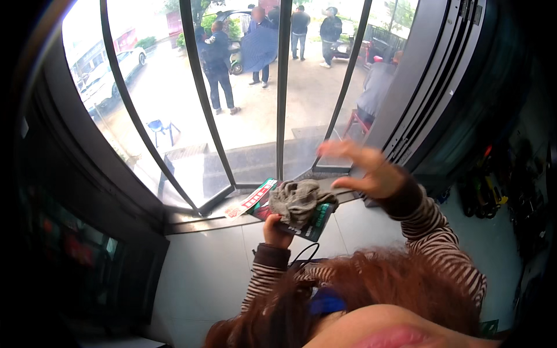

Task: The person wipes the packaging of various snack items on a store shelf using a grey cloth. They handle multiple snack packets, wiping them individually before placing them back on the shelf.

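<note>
My left hand [277, 233] grips a dark printed box or pack [320, 224] from below, thumb on top. A crumpled grey-brown cloth [298, 200] lies over it, covering much of its face. From the far left of this bundle sticks out a red and white printed strip [252, 198] bearing writing. My right hand [363, 169] is raised to the right of the bundle, apart from it, blurred, with thumb and fingers spread and nothing in them. Its fingertips are close to the glass folding door [304, 148].
Dark metal frames [282, 87] divide the glass panels. A metal door jamb [417, 108] stands at the right. Below are pale floor tiles [204, 269]. Outside, several people stand, and a seated person [376, 87] is near the right panel. A blue stool [162, 128] stands outside left.
</note>
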Demonstrator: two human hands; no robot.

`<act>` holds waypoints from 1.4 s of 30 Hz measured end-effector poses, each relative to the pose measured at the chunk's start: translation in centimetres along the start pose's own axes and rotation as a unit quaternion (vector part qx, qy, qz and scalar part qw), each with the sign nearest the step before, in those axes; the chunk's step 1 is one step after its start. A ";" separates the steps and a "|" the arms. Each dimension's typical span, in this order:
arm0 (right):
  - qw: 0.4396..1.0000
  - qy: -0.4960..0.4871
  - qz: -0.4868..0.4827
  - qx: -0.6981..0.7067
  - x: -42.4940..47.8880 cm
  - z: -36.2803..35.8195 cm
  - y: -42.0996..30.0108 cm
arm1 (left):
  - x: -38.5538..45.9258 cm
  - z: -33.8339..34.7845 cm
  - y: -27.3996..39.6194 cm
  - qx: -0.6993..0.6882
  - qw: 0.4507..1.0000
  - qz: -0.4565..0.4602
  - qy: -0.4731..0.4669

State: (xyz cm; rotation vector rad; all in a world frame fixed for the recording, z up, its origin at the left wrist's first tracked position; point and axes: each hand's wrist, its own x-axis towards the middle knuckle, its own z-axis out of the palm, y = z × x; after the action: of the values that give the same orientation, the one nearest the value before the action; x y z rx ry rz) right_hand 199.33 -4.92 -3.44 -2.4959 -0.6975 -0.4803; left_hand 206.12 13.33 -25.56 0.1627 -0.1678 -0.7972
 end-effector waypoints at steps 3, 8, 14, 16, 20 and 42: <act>0.967 0.215 -0.131 0.041 4.9 -5.1 -3.4 | 2.1 -2.5 4.1 -0.002 1.000 -0.009 0.028; 0.930 0.285 -0.227 -0.048 10.3 -6.5 -5.7 | 7.2 -5.0 7.3 -0.025 0.997 -0.068 -0.036; 0.921 0.298 -0.208 -0.143 17.4 -4.9 -4.6 | 12.5 -7.5 11.9 -0.002 0.986 -0.163 -0.022; 0.915 0.302 -0.206 -0.170 20.8 -4.8 -4.2 | 13.7 -9.0 14.0 0.039 0.978 -0.195 0.068; 0.893 0.298 -0.190 -0.280 26.2 -4.3 -5.5 | 15.5 -10.9 18.5 -0.013 0.969 -0.247 -0.002; 0.881 0.265 -0.095 -0.380 36.2 -4.0 -3.4 | 18.2 -14.0 19.0 -0.146 0.943 -0.298 -0.010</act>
State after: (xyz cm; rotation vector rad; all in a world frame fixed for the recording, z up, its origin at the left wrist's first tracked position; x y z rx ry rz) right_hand 225.89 9.20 17.47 -2.7484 -0.5934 -1.7171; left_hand 234.79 14.43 -33.68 -0.0843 -0.0128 -1.4183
